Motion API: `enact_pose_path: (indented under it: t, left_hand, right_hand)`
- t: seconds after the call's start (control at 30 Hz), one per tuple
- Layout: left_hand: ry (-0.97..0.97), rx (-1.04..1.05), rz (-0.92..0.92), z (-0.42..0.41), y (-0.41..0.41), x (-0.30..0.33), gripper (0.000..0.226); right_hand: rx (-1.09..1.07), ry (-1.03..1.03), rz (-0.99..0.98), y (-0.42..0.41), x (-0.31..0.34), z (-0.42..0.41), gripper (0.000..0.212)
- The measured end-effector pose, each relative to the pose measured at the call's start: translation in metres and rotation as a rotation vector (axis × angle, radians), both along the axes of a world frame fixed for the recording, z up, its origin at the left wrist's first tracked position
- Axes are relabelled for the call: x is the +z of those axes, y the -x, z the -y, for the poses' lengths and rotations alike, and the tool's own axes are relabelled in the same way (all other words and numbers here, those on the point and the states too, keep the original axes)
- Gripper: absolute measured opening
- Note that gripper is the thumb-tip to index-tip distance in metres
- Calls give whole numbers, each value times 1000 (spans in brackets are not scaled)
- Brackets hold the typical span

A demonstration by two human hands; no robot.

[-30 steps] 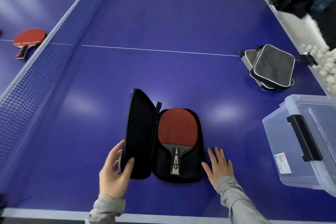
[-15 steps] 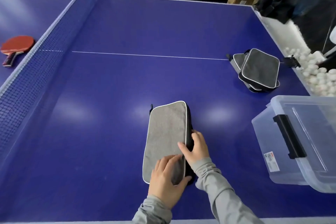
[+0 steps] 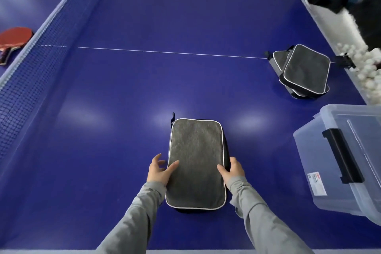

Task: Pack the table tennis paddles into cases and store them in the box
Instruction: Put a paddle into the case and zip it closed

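Lying flat near the front edge of the blue counter is a grey case with white piping, folded closed, its long side running away from the person. The left hand sits at the case's left edge, thumb laid on the grey top, fingers loosely spread beside it; whether that grip actually clasps the case I cannot tell. The right hand grips the right edge, thumb on top and fingers curled down the side. A stack of cases lies at the far right. The clear plastic box stands well to the right. A red paddle lies beyond the net
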State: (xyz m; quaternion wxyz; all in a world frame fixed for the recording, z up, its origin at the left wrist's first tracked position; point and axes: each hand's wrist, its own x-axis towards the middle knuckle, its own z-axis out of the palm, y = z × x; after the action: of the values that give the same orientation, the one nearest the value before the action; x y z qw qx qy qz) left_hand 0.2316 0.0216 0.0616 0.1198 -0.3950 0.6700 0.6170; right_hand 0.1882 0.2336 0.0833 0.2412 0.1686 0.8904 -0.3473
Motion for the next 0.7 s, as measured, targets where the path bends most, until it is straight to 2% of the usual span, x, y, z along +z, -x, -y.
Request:
enact_pose_path:
  t: [0.3, 0.5, 0.7]
  left_hand:
    - [149, -159, 140, -3, 27, -6, 62]
    - [52, -222, 173, -5, 40, 4, 66]
    - [-63, -93, 74, -19, 37, 14, 56]
  right_hand:
    - [-96, 127, 16, 3, -9, -2, 44]
    - [-107, 102, 23, 8, -16, -9, 41]
    - [-135, 101, 5, 7, -20, -11, 43]
